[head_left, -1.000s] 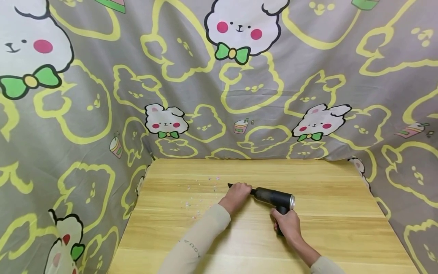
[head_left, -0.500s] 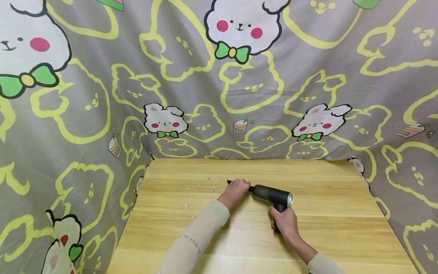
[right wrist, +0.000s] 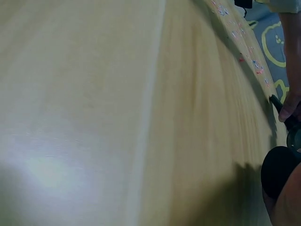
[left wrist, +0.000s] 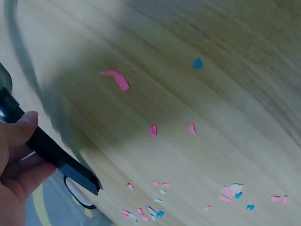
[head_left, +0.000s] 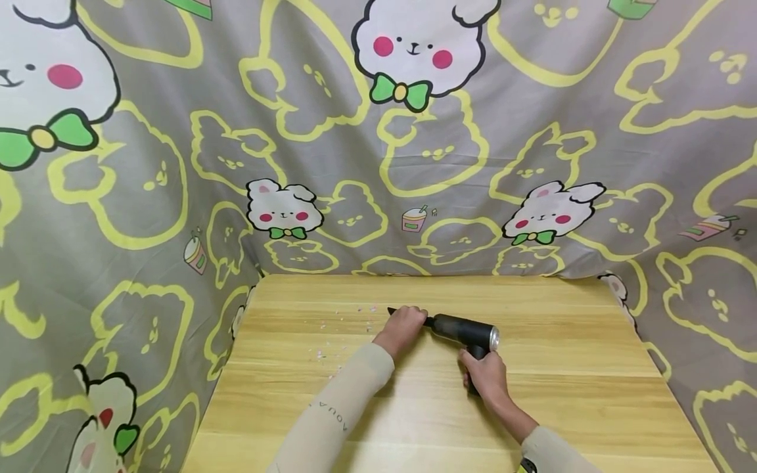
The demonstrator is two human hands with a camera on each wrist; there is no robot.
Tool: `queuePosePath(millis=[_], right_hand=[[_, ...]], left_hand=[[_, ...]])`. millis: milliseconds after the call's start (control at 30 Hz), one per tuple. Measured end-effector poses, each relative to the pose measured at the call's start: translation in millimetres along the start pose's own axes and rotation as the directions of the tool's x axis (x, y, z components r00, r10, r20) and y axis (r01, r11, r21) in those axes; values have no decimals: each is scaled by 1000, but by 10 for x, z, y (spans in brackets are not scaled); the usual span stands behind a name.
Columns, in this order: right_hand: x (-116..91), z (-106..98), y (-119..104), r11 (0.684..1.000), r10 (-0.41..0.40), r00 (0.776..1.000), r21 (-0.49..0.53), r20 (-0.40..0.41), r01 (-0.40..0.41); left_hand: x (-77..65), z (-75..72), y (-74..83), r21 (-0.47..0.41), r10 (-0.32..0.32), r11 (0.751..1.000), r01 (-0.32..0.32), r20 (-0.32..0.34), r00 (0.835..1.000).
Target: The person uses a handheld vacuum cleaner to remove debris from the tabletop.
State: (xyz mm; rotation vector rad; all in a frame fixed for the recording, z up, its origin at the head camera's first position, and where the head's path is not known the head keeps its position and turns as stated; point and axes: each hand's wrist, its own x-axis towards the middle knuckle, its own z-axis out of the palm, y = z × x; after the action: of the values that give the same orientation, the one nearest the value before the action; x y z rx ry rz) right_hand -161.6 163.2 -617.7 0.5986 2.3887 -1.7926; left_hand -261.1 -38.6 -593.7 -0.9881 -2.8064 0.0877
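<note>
A black handheld vacuum cleaner with a silver rear end is held over the wooden table, its slim nozzle pointing left. My left hand grips the nozzle near its front, thumb on one side and fingers on the other in the left wrist view. The handle below the body is in my right hand, largely covered by it. Small pink, blue and white paper scraps lie scattered on the tabletop to the left of the nozzle tip. In the right wrist view, my right hand shows only at the lower right edge.
The wooden table reaches back to a grey curtain printed with white bears and yellow outlines, which also hangs along both sides. A shadow of the arms and vacuum cleaner falls on the tabletop.
Both hands have shifted the vacuum cleaner slightly left and toward the back of the table. Both hands keep their grip on it.
</note>
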Motion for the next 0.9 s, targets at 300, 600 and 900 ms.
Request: queuePosePath(millis=[300, 600, 900], right_hand=[[169, 21, -120, 998, -40, 999, -51, 26, 41], [276, 66, -186, 997, -56, 997, -51, 45, 58], [436, 93, -314, 977, -112, 993, -176, 48, 119]], left_hand=[[39, 41, -115, -53, -50, 997, 49, -16, 999], [46, 49, -200, -76, -74, 994, 73, -16, 997], [58, 60, -318, -105, -116, 988, 113, -17, 993]])
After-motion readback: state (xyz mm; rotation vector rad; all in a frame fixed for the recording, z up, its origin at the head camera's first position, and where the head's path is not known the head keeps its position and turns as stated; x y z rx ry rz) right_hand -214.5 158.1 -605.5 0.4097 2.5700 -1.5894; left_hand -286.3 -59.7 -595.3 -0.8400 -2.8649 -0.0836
